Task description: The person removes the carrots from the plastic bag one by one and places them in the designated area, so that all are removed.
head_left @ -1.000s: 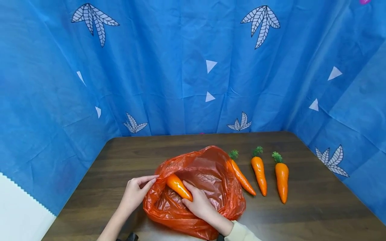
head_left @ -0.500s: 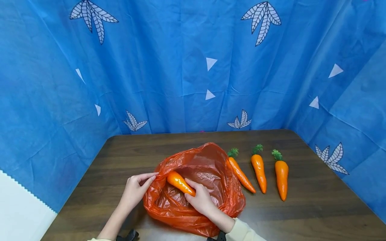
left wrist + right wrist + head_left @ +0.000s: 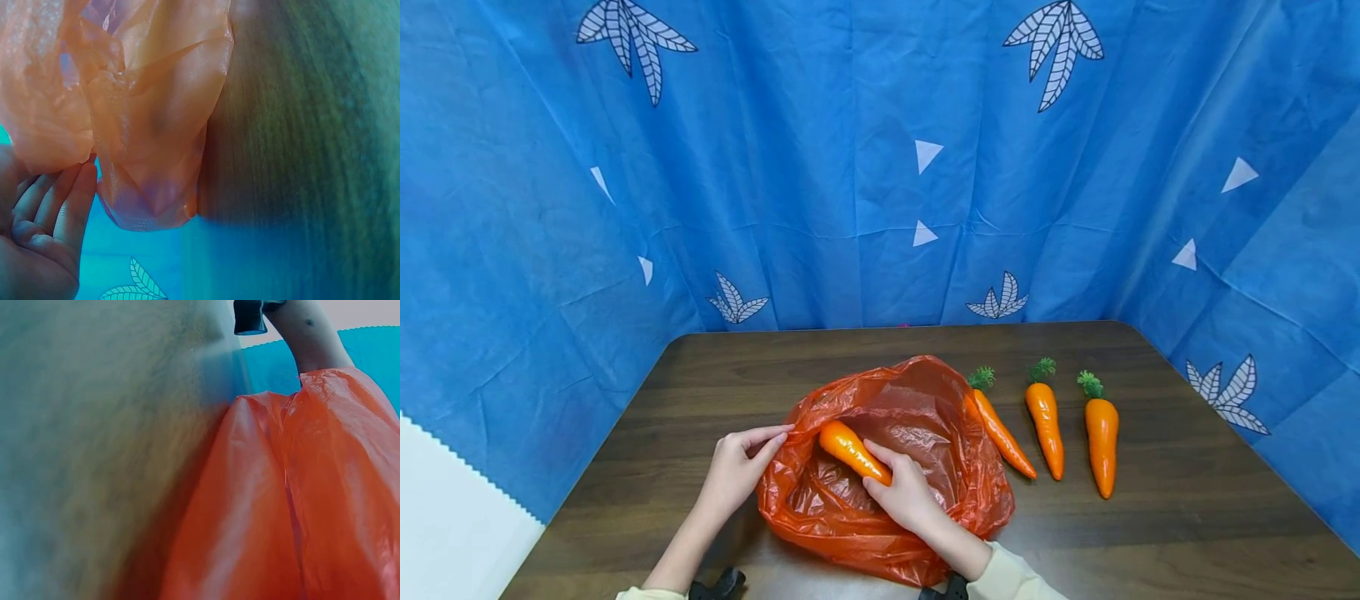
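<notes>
An orange carrot (image 3: 850, 446) without visible green leaves lies inside the mouth of a red plastic bag (image 3: 827, 529). My right hand (image 3: 908, 497) reaches into the bag and holds the carrot's narrow end between thumb and fingers. The carrot's thick end points to the far left, close to the bag's left rim. My left hand (image 3: 733, 473) pinches that rim between thumb and forefinger and keeps the mouth wide. In the left wrist view, the left hand (image 3: 47, 231) touches the bag's edge. The bag (image 3: 269, 512) hides the right hand in the right wrist view.
Three carrots with green tops lie right of the bag: one (image 3: 1000, 437) against its side, a middle one (image 3: 1045, 429), and one (image 3: 1101, 446) farther right. The brown wooden table (image 3: 1210, 500) ends at a blue curtain (image 3: 820, 167).
My right hand and the carrot have shifted slightly right and away from me inside the bag. The left hand keeps its pinch on the rim. The head view has tilted a little.
</notes>
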Demonstrator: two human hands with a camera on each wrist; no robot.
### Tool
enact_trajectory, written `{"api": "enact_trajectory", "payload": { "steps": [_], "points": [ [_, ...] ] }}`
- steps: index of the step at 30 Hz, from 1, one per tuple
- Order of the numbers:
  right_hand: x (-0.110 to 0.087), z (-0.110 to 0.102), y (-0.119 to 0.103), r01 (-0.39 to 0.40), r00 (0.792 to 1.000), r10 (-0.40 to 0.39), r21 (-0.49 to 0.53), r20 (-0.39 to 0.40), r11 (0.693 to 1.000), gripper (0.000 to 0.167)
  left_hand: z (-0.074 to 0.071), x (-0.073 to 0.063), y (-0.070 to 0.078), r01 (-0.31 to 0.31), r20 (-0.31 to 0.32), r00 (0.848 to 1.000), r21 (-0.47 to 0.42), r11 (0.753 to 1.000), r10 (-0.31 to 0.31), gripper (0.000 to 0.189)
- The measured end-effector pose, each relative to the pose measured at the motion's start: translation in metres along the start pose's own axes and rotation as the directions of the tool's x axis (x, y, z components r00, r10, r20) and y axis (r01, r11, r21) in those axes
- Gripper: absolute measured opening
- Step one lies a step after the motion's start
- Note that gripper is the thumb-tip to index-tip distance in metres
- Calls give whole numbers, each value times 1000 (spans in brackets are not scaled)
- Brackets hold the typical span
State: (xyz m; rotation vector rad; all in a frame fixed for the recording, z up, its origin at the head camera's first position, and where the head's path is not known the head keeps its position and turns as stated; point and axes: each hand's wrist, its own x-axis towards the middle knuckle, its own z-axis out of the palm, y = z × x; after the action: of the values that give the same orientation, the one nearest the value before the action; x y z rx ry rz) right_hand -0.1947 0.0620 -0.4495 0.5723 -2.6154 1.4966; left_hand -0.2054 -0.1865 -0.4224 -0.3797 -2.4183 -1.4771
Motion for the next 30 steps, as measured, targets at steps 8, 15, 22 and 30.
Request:
{"api": "enact_trajectory", "payload": {
  "steps": [8, 15, 22, 30],
  "points": [
    [-3, -11, -4, -59, 996, 55, 54, 67, 997, 49, -2, 1, -1, 22, 2, 1000, 26, 999, -22, 17],
    [-7, -20, -6, -55, 995, 47, 95, 88, 994, 49, -2, 1, -1, 49, 11, 999, 11, 999, -49, 18],
    [-13, -31, -11, -64, 994, 53, 119, 92, 991, 49, -2, 2, -1, 67, 10, 998, 11, 998, -67, 18],
    [-18, -39, -12, -74, 991, 55, 162, 122, 984, 49, -2, 2, 0, 65, 16, 998, 6, 998, -65, 18]
  ]
}}
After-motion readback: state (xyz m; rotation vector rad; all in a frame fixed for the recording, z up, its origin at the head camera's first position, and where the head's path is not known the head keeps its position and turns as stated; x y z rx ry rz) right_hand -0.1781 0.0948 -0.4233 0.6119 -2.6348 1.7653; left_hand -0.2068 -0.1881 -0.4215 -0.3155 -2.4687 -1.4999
